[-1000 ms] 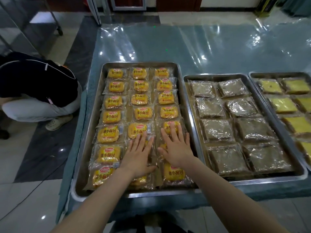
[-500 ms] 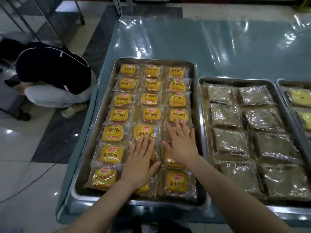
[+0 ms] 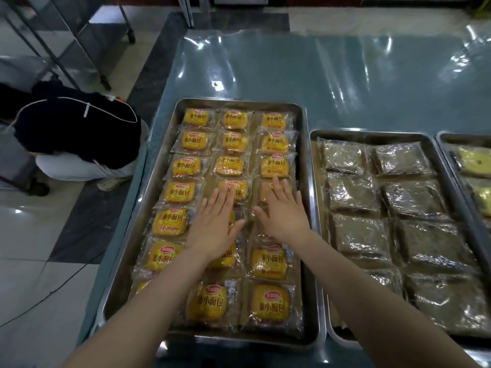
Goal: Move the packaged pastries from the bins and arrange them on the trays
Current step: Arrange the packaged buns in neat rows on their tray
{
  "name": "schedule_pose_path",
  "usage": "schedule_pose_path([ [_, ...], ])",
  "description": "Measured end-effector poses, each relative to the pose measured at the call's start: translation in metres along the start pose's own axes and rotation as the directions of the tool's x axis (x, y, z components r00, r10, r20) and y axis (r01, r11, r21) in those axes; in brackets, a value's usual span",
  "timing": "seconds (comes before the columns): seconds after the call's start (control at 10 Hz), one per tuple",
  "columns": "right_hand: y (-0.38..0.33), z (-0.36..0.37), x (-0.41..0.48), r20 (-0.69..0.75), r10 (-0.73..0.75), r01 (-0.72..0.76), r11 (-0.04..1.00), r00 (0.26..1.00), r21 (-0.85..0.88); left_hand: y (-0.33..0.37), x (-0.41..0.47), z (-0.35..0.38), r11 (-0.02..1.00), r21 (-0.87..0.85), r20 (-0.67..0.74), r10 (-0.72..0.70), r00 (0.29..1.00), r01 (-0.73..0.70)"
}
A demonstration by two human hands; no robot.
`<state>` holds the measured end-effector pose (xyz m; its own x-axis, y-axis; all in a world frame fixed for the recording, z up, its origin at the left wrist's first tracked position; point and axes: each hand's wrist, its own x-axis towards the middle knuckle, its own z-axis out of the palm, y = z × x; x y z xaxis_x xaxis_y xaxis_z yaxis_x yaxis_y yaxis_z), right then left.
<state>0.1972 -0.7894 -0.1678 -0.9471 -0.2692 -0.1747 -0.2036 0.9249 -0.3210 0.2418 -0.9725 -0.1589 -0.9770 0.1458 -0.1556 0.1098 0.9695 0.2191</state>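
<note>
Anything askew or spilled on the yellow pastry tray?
Nothing stands out. The yellow packets lie in three columns in the left tray; wrapper edges overlap, none torn or spilled. The left hand and right hand rest flat on them.

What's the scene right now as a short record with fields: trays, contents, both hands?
left tray: yellow bread packs in three columns
middle tray: brown pastries in clear wrap, two columns
right tray: yellow cakes, partly out of frame
left hand: flat on middle-column packs
right hand: flat on right-column packs
floor, left: person crouching
</note>
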Motion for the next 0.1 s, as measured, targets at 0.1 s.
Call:
schedule_pose_path([
  [0.1, -0.0048, -0.0069, -0.0041, -0.041, -0.009, 0.009, 1.0, 0.999, -0.005, -0.0009, -0.0037, -0.0065, 0.999, 0.008, -0.011, 0.044, 0.999, -0.044],
])
